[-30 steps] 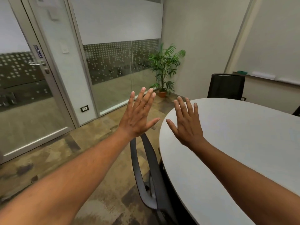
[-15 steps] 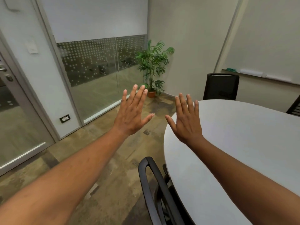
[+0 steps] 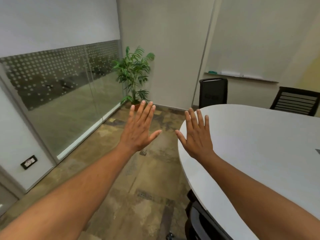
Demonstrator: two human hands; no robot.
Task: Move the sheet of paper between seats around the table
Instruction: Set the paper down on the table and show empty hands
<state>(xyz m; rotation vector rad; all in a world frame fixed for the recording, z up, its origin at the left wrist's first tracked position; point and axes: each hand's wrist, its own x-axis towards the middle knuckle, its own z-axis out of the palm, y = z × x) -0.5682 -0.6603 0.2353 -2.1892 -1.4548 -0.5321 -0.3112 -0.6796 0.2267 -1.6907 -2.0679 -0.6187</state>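
Observation:
Both my arms are stretched out in front of me, palms away. My left hand (image 3: 141,129) hangs over the floor with its fingers spread and nothing in it. My right hand (image 3: 197,135) is spread the same way above the left end of the white oval table (image 3: 259,144), holding nothing. At the right edge of the view a small grey corner (image 3: 317,151) shows on the tabletop; I cannot tell whether it is the sheet of paper.
Black chairs stand at the far end (image 3: 213,90), the far right (image 3: 296,103) and under the near edge (image 3: 199,220) of the table. A potted plant (image 3: 133,75) fills the corner beside a glass partition (image 3: 60,94). A whiteboard ledge (image 3: 240,76) runs along the back wall.
The view has swung to the right: the door has left the frame, the plant has shifted left, and a second far chair has come into view. Both hands stay spread and empty.

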